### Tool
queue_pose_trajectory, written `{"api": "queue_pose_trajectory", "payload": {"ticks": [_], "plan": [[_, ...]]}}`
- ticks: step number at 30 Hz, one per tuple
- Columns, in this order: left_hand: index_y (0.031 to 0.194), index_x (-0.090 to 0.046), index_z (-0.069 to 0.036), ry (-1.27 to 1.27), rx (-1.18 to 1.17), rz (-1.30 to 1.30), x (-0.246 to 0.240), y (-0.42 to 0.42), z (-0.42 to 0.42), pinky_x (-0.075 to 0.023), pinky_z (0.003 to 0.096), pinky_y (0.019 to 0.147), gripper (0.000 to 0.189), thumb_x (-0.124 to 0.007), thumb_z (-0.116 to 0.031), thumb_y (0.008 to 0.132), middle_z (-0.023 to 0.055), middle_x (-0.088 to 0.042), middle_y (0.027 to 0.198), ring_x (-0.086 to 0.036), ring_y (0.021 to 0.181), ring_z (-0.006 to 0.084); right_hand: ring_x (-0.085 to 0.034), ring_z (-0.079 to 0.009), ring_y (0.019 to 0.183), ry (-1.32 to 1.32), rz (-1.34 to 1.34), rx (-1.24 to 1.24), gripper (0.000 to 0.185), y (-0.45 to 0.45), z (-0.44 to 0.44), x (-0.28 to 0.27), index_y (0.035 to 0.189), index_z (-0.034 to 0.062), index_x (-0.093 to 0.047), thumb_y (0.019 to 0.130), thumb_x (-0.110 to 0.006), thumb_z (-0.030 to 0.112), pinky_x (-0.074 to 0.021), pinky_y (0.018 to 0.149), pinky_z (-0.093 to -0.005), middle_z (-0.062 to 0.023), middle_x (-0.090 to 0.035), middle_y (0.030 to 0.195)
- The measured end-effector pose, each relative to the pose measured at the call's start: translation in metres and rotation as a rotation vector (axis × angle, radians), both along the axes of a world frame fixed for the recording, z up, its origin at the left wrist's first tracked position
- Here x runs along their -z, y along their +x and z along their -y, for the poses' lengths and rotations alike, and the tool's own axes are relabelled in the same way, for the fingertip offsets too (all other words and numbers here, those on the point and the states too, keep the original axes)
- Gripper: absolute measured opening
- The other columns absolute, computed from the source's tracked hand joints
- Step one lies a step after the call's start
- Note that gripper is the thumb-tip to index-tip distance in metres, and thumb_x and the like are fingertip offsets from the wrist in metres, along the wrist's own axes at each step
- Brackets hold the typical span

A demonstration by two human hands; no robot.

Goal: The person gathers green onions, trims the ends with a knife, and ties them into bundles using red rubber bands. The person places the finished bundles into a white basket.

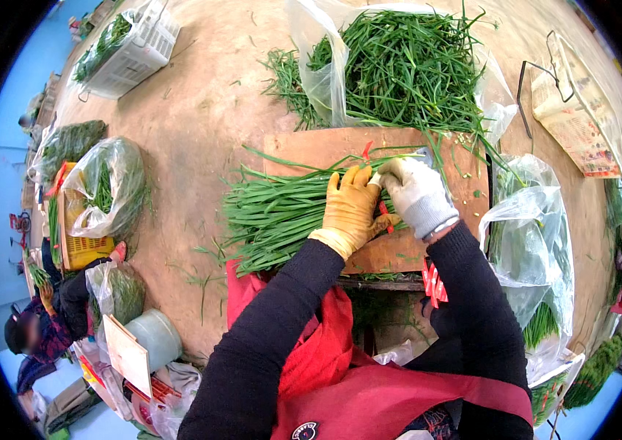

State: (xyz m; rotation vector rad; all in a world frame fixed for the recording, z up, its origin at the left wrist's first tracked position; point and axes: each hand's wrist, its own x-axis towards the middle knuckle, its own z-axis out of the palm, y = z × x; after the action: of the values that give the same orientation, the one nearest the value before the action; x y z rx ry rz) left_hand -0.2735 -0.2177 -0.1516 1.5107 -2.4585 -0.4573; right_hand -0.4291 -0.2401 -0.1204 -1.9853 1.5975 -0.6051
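Note:
A thick bundle of long green stalks (272, 212), like garlic chives or flower stems, lies across a wooden board (300, 144) in front of me. My left hand (352, 209), in a yellow rubber glove, presses on the bundle with its fingers spread over the stalks. Touching it on the right, my right hand (412, 190), in a whitish glove with a grey cuff, has its fingers bent in at the bundle's end; what they pinch is hidden. Red tape (384, 209) shows beside the left hand, and another red strip (367, 149) stands up above it. Red-and-white strips (433, 283) hang at the board's near edge.
Beyond the board, an open plastic bag (322, 82) holds loose green stalks (410, 66). More bagged greens (531, 220) lie at the right. At the left are a white crate (135, 60), a yellow crate (88, 250), a bucket (157, 338) and a seated person (41, 335) holding greens.

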Motion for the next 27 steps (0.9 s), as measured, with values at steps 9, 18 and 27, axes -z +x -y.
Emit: {"api": "queue_pose_trajectory", "payload": {"ticks": [9, 18, 27], "plan": [[0.131, -0.045, 0.004, -0.039, -0.078, -0.056, -0.008, -0.007, 0.000, -0.0198, 0.0502, 0.113, 0.107, -0.082, -0.058, 0.051, 0.0219, -0.041, 0.140, -0.033, 0.135, 0.0374, -0.063, -0.0333, 0.103, 0.181, -0.561, -0.176, 0.030, 0.006, 0.047, 0.030, 0.104, 0.0165, -0.070, 0.089, -0.050, 0.033, -0.0484, 0.085, -0.0496, -0.0132, -0.069, 0.105], [0.137, -0.039, 0.005, 0.120, -0.053, 0.141, -0.010, -0.006, 0.005, -0.0160, 0.0533, 0.114, 0.120, -0.076, -0.070, 0.051, 0.0182, -0.049, 0.132, -0.040, 0.130, 0.0307, -0.066, -0.0340, 0.088, 0.238, -0.405, -0.335, 0.027, -0.004, 0.026, 0.012, 0.100, 0.0099, -0.070, 0.089, -0.055, 0.029, -0.0532, 0.077, -0.0423, -0.0161, -0.069, 0.093], [0.136, -0.043, 0.000, 0.078, -0.074, 0.076, -0.012, -0.006, 0.003, -0.0285, 0.0468, 0.108, 0.113, -0.080, -0.064, 0.050, 0.0162, -0.054, 0.127, -0.047, 0.123, 0.0277, -0.067, -0.0241, 0.096, 0.324, -0.029, 0.109, 0.028, -0.079, 0.043, 0.022, 0.109, 0.0027, -0.068, 0.089, -0.058, 0.019, -0.0496, 0.086, -0.0318, -0.0151, -0.071, 0.102]]}}
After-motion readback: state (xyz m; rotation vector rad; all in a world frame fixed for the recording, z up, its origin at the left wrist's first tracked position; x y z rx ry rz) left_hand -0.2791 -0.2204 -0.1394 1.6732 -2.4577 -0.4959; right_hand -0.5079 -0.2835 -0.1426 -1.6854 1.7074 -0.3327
